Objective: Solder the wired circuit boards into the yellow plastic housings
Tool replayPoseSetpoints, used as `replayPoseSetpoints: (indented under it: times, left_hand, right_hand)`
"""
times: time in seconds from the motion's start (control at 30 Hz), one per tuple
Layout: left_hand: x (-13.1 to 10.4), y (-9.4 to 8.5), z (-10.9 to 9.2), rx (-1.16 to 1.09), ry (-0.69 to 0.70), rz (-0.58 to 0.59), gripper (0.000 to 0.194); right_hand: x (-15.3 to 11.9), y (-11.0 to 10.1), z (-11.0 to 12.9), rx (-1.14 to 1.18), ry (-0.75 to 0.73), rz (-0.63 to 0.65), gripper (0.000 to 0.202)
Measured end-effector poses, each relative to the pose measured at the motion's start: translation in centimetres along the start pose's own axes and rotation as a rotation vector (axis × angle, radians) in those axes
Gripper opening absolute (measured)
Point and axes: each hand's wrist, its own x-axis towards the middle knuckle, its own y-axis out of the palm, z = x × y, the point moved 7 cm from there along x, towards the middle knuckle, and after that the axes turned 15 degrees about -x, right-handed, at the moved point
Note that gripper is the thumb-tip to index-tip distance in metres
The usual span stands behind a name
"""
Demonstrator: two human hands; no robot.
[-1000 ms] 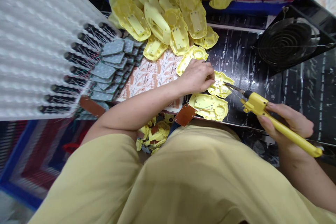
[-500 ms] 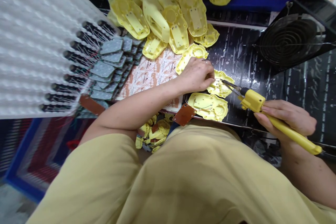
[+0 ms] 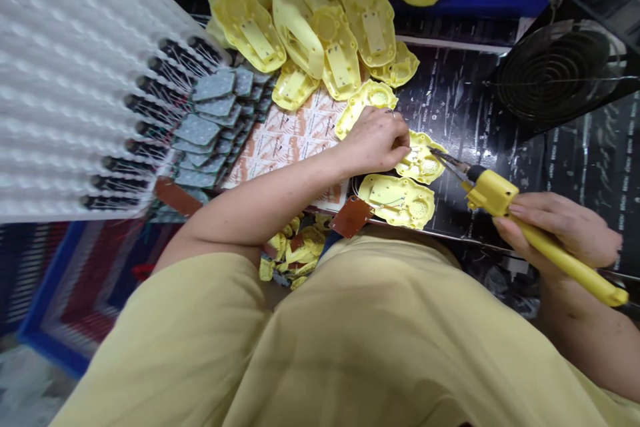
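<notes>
My right hand (image 3: 575, 230) is wrapped round the handle of a yellow soldering iron (image 3: 493, 193). Its dark metal tip is over the right part of a yellow plastic shell half (image 3: 425, 159); whether it touches is unclear. Pinched fingers of my left hand (image 3: 380, 140) are at that shell's left side, and what they hold is too small to make out. Just below, nearer my body, lies another yellow shell half (image 3: 399, 201) with thin wires inside. A third shell half (image 3: 367, 99) is partly hidden behind my left hand.
Yellow shells (image 3: 345, 20) are heaped at the back. Grey boards (image 3: 207, 123) with wired black parts are stacked at left beside a white corrugated sheet (image 3: 85, 80). A brown board (image 3: 351, 217) overhangs the front edge. A black fan (image 3: 560, 73) stands at right.
My right hand has drawn the soldering iron a little to the right, so its tip has shifted from the shell's middle toward its right side. The left hand stays nearly in place.
</notes>
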Motion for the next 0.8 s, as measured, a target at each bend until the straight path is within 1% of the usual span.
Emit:
replayPoseSetpoints:
  times: [0.03,0.07,0.13,0.2,0.3,0.4,0.47,0.57,0.63,0.73,0.8]
  left_hand:
    - [0.0,0.0,0.1,0.000,0.001,-0.002,0.021]
    - [0.0,0.0,0.1,0.001,0.002,-0.005,0.021]
    - [0.0,-0.1,0.1,0.002,0.010,-0.010,0.022]
    - [0.0,-0.1,0.0,0.005,0.015,-0.013,0.022]
    - [-0.1,0.0,-0.1,0.017,0.007,-0.005,0.023]
    - [-0.6,-0.1,-0.2,0.028,0.028,-0.012,0.025]
    - [-0.9,-0.4,-0.3,0.018,0.069,-0.054,0.025]
    - [-1.4,-1.0,0.0,-0.039,0.101,-0.109,0.022]
    - [-1.5,-1.0,0.3,-0.071,0.079,-0.093,0.019]
    - [-1.5,-0.6,0.4,-0.065,0.033,-0.032,0.015]
    - [-1.5,-0.5,0.3,-0.044,0.014,-0.013,0.014]
  right_hand:
    - [0.1,-0.5,0.7,-0.029,-0.070,-0.050,0.021]
    - [0.3,-0.8,1.1,-0.075,-0.105,-0.081,0.028]
    - [0.5,-0.8,1.2,-0.175,-0.064,-0.087,0.036]
    - [0.5,-0.7,1.1,-0.190,-0.012,-0.083,0.032]
    - [0.5,-0.3,1.3,-0.059,-0.023,-0.116,0.018]
    - [0.5,-0.2,1.8,0.001,-0.069,-0.141,0.021]
    - [0.4,-0.3,1.8,0.001,-0.059,-0.119,0.022]
    - [0.1,-1.0,1.7,-0.110,-0.028,-0.125,0.031]
    - [-0.1,-1.1,1.8,-0.137,-0.019,-0.127,0.037]
    - [0.0,-0.7,2.1,0.013,-0.061,-0.120,0.031]
    - [0.2,-0.4,2.4,0.071,-0.112,-0.134,0.028]
